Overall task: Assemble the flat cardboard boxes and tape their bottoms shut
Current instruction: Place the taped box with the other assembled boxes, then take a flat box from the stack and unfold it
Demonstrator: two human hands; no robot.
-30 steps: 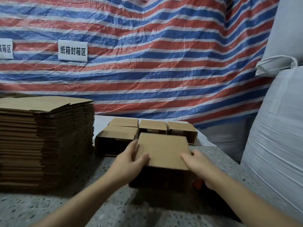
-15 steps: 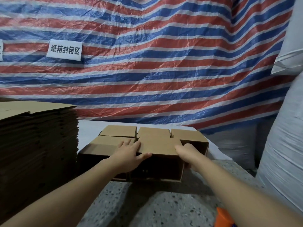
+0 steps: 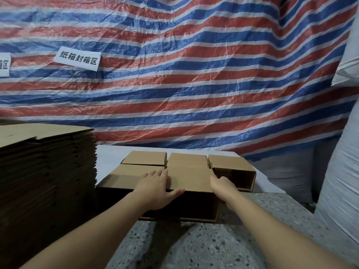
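An assembled brown cardboard box (image 3: 191,179) lies on its side on the speckled table (image 3: 194,247), its dark open side facing me. My left hand (image 3: 155,188) rests flat on its top left, thumb along the front edge. At the box's right edge my right hand (image 3: 222,187) grips it, thumb on top and fingers hidden down the side. It sits close among several other assembled boxes: one to its left (image 3: 120,178), two behind (image 3: 144,158) (image 3: 187,159) and one at the right (image 3: 231,164). A tall stack of flat cardboard boxes (image 3: 46,171) stands at the left.
A red, white and blue striped tarp (image 3: 194,84) with white paper signs (image 3: 77,58) hangs behind the table. Large white woven sacks (image 3: 342,191) stand close on the right. A white sheet (image 3: 110,156) covers the table's far part under the boxes.
Both hands have carried the box away from me and set it down among the other assembled boxes. An orange object seen low right half a second ago is out of view.
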